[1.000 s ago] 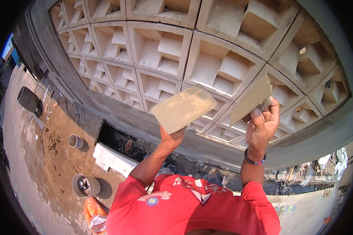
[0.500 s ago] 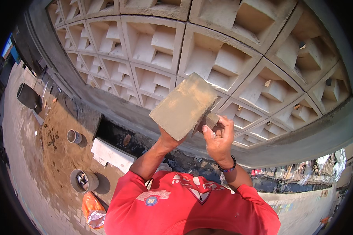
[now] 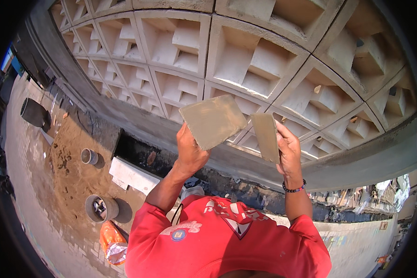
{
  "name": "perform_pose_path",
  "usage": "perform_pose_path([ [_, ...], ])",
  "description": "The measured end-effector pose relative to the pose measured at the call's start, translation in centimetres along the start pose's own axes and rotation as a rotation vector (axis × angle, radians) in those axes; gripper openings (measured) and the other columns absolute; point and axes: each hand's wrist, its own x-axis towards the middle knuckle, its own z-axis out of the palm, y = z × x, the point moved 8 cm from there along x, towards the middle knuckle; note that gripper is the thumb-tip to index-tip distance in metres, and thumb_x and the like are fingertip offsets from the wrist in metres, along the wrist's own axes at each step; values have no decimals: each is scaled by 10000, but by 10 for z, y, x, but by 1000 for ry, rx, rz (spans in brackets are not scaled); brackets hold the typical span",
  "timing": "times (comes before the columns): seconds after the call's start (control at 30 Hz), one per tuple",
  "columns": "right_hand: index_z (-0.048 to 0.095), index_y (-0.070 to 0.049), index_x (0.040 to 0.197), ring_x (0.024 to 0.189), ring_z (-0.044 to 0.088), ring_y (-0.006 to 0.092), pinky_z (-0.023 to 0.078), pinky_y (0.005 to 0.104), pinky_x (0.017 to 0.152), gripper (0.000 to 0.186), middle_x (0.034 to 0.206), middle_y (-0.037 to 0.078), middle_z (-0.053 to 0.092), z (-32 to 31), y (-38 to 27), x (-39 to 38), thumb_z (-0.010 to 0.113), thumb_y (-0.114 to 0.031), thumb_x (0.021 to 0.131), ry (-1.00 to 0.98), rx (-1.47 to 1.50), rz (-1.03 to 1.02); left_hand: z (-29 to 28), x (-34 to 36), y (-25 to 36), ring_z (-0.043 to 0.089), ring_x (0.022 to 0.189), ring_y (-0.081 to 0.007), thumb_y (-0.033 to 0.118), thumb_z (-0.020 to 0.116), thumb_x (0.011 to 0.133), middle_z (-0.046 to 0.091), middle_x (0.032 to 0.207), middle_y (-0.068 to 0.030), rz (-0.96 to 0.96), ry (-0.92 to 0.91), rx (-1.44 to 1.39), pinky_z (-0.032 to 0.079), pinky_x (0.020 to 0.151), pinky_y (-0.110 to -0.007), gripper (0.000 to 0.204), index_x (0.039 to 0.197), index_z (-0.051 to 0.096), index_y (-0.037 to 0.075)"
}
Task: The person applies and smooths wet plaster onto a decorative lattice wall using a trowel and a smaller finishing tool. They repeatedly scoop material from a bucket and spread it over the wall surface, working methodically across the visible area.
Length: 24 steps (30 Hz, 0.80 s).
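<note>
My left hand (image 3: pixel 190 150) is closed at the lower left edge of a flat, roughly rectangular board (image 3: pixel 214 120) coated in grey-brown mortar. Its broad face shows; the grip underneath is hidden. To the right, a narrower-looking board (image 3: pixel 265 136), also mortar-coloured, stands nearly upright in my right hand (image 3: pixel 288 150). That hand closes on its right edge, with any handle out of sight. A small gap separates the boards. Both are held in front of a pale breeze-block wall (image 3: pixel 259 55) with deep square openings.
A concrete ledge (image 3: pixel 347 171) runs below the wall, beside a dark trench (image 3: pixel 139 150). On the left lie a sand heap (image 3: pixel 69 171), a small bucket (image 3: pixel 89 156), a larger bucket with tools (image 3: pixel 102 208), a white slab (image 3: pixel 132 176) and an orange sack (image 3: pixel 112 241). Rubble (image 3: pixel 361 197) lies right.
The two boards, overlapping before, are now apart. My right hand has moved right and turned its board to show more of its face. The left board has tilted and shifted slightly down.
</note>
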Motion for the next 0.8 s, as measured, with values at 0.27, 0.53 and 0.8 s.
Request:
perform_pose_path([
  [0.27, 477, 89, 1369, 1004, 654, 135, 530, 265, 850, 480, 1193, 123, 652, 1, 47, -2, 568, -206, 1002, -57, 26, 171, 21, -8, -9, 655, 901, -305, 39, 693, 803, 633, 1030, -193, -250, -143, -43, 519, 773, -366, 380, 1154, 577, -49],
  [0.53, 480, 70, 1355, 1064, 654, 191, 542, 313, 893, 442, 1223, 145, 635, 4, 78, -12, 543, -178, 995, -132, 429, 288, 31, -7, -9, 672, 837, -311, 165, 757, 811, 660, 967, -226, -339, -292, 114, 520, 735, -385, 425, 1122, 591, -72],
  [0.8, 522, -6, 1336, 1111, 638, 294, 548, 434, 916, 464, 1256, 146, 628, -13, 116, -56, 544, -273, 957, -64, 931, 397, 50, -23, -25, 688, 761, -349, 199, 750, 799, 678, 866, -257, -397, -435, 225, 522, 702, -400, 436, 1073, 598, -104],
])
